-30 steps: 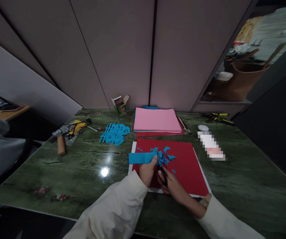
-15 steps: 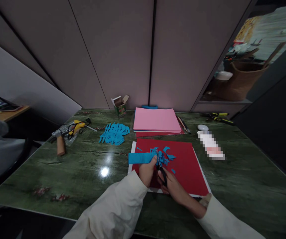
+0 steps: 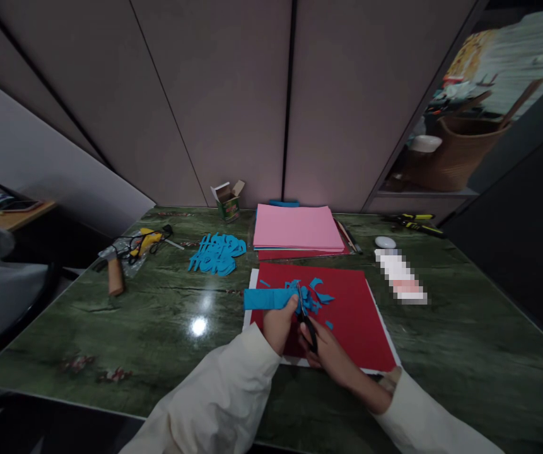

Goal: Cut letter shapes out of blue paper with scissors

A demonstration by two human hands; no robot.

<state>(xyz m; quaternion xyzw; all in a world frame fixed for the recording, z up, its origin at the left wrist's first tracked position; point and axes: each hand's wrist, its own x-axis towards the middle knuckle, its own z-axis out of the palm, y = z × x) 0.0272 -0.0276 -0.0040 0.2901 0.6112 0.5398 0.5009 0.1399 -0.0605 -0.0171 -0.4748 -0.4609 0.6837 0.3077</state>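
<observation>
My left hand (image 3: 278, 325) is closed on a blue paper strip (image 3: 266, 299), its thumb lying on top near the right end. In my right hand (image 3: 321, 347) is a pair of scissors (image 3: 309, 334) with dark handles, fingers wrapped round them. The blades meet the strip's right end, just beside my left thumb. Under both hands lies a red sheet (image 3: 347, 334) over a white one, and blue paper scraps (image 3: 318, 287) are scattered on it. Left of the sheet sit several cut-out blue paper letters (image 3: 219, 254).
A pink paper stack (image 3: 297, 227) lies at the back, near a small opened box (image 3: 228, 203). To the left are a yellow glue gun (image 3: 151, 238) and a brown handle (image 3: 115, 277). Yellow-black pliers (image 3: 417, 224) and a white round object (image 3: 385, 243) rest on the right.
The blue strip's left end and my left hand have shifted very slightly upward. The scissors stay at the strip's right end; otherwise everything looks the same.
</observation>
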